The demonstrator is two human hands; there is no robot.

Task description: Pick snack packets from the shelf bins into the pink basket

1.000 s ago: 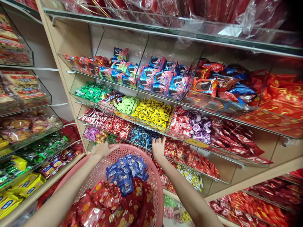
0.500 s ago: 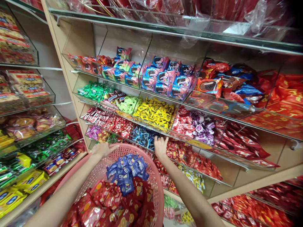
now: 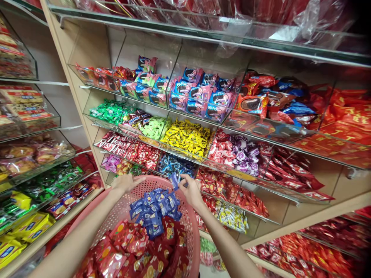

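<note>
My left hand [image 3: 125, 183] is closed over the far left rim of a pink perforated plastic basket [image 3: 192, 224]. Inside the basket, a heap of blue candy packets [image 3: 155, 210] lies against many red candy packets [image 3: 121, 251] with orange pictures. Between the fingertips of my right hand [image 3: 189, 190] is a small blue candy packet [image 3: 174, 180], held just above the basket's far right rim. Behind that hand, a shelf bin holds dark blue wrapped candies [image 3: 176, 165]; red wrapped candies [image 3: 214, 180] lie to their right.
Glass shelves with clear dividers rise ahead, holding yellow candies [image 3: 187, 137], purple-and-white candies [image 3: 245, 156] and blue-pink cookie packs [image 3: 199, 92]. A wooden upright [image 3: 72, 85] separates them from the left shelves, where yellow packs [image 3: 30, 231] sit low. A glass edge [image 3: 203, 33] runs overhead.
My right hand has come back from the shelf bin toward the basket, and a blue candy packet now shows in its fingers. My left hand stays on the rim.
</note>
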